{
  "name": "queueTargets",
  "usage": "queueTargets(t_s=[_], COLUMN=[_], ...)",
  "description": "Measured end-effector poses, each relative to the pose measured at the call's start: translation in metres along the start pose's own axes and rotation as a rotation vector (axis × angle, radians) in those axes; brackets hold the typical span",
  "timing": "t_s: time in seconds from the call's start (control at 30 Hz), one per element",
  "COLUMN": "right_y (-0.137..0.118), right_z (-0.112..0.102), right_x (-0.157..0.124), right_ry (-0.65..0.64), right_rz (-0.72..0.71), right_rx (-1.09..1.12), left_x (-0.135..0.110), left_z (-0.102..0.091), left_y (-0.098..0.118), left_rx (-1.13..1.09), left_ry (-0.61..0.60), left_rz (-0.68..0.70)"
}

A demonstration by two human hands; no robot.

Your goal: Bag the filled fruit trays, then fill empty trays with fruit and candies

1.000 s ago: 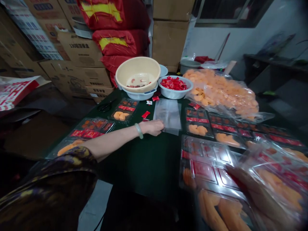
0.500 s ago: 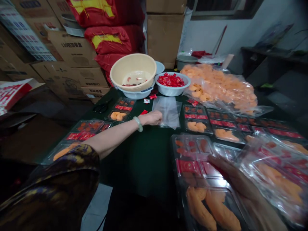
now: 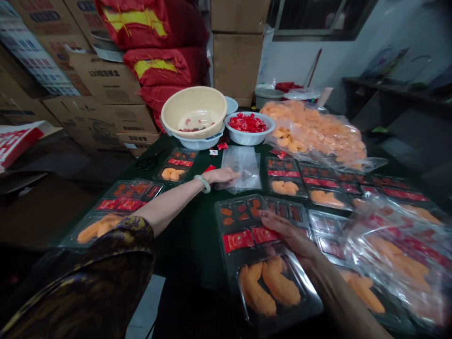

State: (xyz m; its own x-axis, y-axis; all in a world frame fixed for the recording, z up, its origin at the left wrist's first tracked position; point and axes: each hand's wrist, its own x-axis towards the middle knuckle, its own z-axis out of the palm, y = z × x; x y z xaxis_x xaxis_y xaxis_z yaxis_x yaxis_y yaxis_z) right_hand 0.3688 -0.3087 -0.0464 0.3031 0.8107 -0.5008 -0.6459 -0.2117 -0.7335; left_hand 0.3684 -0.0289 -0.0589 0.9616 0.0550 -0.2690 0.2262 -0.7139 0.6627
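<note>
My left hand point(image 3: 221, 175), with a pale green bangle at the wrist, lies flat on the near edge of a stack of clear plastic bags point(image 3: 243, 165) on the dark green table point(image 3: 197, 226). My right hand point(image 3: 286, 231) grips a filled clear tray point(image 3: 261, 256) by its right side. That tray holds orange pieces at the front, red sachets in the middle and small red-orange bits at the back.
More filled trays lie at the left point(image 3: 106, 212) and right point(image 3: 310, 183). At the back stand a cream basin point(image 3: 194, 110), a white bowl of red sachets point(image 3: 249, 128) and a big bag of orange pieces point(image 3: 318, 132). Cardboard boxes and red sacks are stacked behind.
My right hand has brought the filled tray leftward to the table in front of me. My left hand has stayed at the plastic bags and flattened on them.
</note>
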Motion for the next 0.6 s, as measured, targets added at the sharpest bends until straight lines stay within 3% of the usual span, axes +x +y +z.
queueTargets(t_s=[0.13, 0.37, 0.43, 0.6], right_y=[0.006, 0.003, 0.002, 0.008], right_z=[0.003, 0.015, 0.019, 0.021], right_x=[0.009, 0.022, 0.024, 0.017], right_ry=[-0.054, -0.097, -0.111, -0.160], right_rz=[-0.004, -0.011, 0.005, 0.049], right_rx=[0.006, -0.004, -0.014, -0.062], left_x=[0.006, 0.006, -0.005, -0.044], left_z=[-0.001, 0.025, 0.030, 0.037], left_y=[-0.003, 0.005, 0.012, 0.023], left_rx=[0.020, 0.241, 0.309, 0.413], left_ry=[0.024, 0.359, 0.356, 0.213], left_rz=[0.050, 0.207, 0.288, 0.474])
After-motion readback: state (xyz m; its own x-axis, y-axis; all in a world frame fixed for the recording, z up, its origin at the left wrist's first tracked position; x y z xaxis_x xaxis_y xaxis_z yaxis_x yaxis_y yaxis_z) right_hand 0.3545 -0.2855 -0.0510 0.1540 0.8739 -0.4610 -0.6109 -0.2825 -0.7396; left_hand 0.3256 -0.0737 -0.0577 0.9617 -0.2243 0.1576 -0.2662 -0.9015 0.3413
